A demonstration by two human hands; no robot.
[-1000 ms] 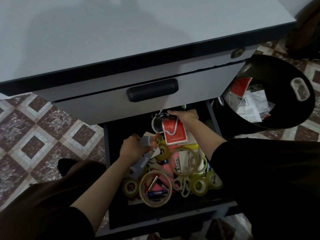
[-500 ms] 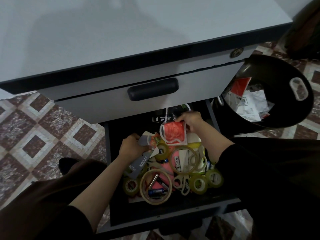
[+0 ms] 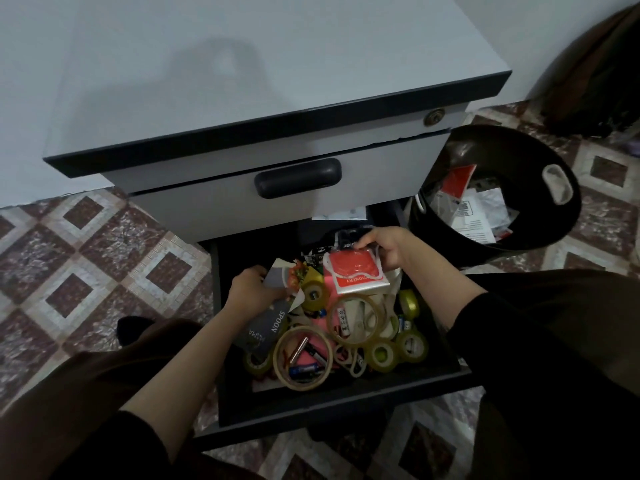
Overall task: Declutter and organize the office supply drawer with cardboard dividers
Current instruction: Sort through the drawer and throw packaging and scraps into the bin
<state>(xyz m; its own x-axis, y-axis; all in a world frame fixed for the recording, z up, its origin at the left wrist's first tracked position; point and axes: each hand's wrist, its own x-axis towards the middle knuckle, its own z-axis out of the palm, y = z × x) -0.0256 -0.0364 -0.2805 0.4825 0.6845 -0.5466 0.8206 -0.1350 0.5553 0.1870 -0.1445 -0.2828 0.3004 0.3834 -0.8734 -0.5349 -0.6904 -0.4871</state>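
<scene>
Tiled floor (image 3: 104,258), open drawer (image 3: 346,407) holding tape rolls (image 3: 410,303), left hand (image 3: 249,292) gripping grey card (image 3: 266,329) inside, right hand (image 3: 388,245) pinching red packet (image 3: 356,271) at drawer's rear

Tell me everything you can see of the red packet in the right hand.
The red packet is flat, glossy and plastic-looking, with a white border and a white looped outline. Lettering along its near edge partly reads "TIONERY". The right hand pinches its far right corner, holding it tilted over the clutter at the back of the open drawer. Its near edge overlaps a large tape roll; contact is unclear. The left hand, gripping a grey card, is apart from it.
</scene>
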